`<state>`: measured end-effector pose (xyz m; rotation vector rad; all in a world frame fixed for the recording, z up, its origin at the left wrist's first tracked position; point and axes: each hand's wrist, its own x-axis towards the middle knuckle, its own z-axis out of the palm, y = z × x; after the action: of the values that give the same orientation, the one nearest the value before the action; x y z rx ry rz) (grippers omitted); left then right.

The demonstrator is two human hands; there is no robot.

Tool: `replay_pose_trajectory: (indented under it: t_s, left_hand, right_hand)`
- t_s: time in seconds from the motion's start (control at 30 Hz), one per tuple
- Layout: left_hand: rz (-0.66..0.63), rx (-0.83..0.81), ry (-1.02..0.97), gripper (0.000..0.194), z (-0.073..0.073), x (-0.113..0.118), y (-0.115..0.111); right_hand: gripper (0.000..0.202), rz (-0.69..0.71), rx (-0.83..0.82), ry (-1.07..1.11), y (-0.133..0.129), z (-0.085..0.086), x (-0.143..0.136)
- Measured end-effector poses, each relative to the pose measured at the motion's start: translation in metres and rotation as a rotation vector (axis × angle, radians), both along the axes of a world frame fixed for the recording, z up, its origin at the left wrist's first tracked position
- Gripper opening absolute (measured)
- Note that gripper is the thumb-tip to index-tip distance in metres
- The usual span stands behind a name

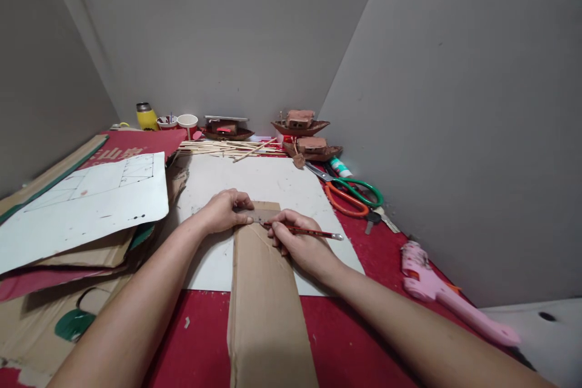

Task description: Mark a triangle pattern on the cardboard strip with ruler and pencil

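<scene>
A long strip of brown cardboard (268, 309) runs from the near edge up onto a white sheet (209, 273). Across its far end lies a small ruler (262, 214). My left hand (226, 211) grips the ruler's left end between thumb and fingers, at the strip's left edge. A dark red pencil (313, 232) is in my right hand (304, 242), its tip down by the ruler's near edge and its silver end pointing right. My right fingers rest on the right side of the strip.
Stacked cardboard and a marked white sheet (113, 194) lie left. Behind are thin sticks (222, 148), model boats (300, 123), paper cups (187, 122) and a yellow bottle (146, 116). Scissors (348, 200), keys (373, 218) and a pink glue gun (454, 300) lie right, near grey walls.
</scene>
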<state>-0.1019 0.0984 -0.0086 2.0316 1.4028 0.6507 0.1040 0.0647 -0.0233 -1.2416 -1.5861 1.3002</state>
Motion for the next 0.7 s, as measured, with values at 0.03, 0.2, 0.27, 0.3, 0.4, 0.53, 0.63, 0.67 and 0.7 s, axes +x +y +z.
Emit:
replay_pose_trajectory:
  t_s: [0.03, 0.2, 0.27, 0.3, 0.4, 0.53, 0.63, 0.67, 0.7]
  left_hand:
    - [0.000, 0.002, 0.002, 0.018, -0.0005, -0.0002, 0.0002]
    - [-0.001, 0.013, 0.011, 0.019, -0.0034, -0.0017, 0.0009]
    - [-0.005, 0.015, 0.015, 0.020, -0.0039, -0.0021, 0.0012]
    - [-0.007, 0.017, 0.018, 0.020, -0.0040, -0.0022, 0.0014]
    - [-0.015, 0.021, 0.029, 0.019, -0.0041, -0.0024, 0.0020]
    - [-0.018, 0.030, 0.039, 0.019, -0.0048, -0.0027, 0.0025]
    - [-0.021, 0.031, 0.044, 0.019, -0.0053, -0.0030, 0.0024]
    - [-0.022, 0.031, 0.046, 0.019, -0.0053, -0.0031, 0.0024]
    - [-0.023, 0.030, 0.047, 0.019, -0.0052, -0.0031, 0.0023]
  right_hand:
    - [0.011, -0.001, -0.001, -0.001, 0.0002, 0.0002, -0.0001]
    - [0.011, 0.001, -0.022, 0.008, 0.0010, 0.0023, 0.0005]
    - [0.011, 0.007, -0.035, 0.017, 0.0014, 0.0026, 0.0008]
    - [0.012, 0.008, -0.039, 0.022, 0.0015, 0.0024, 0.0009]
    - [0.013, 0.002, -0.036, 0.034, 0.0017, 0.0014, 0.0009]
    - [0.014, 0.005, -0.042, 0.052, 0.0011, 0.0021, 0.0008]
    - [0.015, 0.005, -0.064, 0.068, 0.0008, 0.0035, 0.0008]
    - [0.015, 0.000, -0.068, 0.074, 0.0008, 0.0037, 0.0007]
    - [0.015, -0.005, -0.069, 0.079, 0.0008, 0.0037, 0.0006]
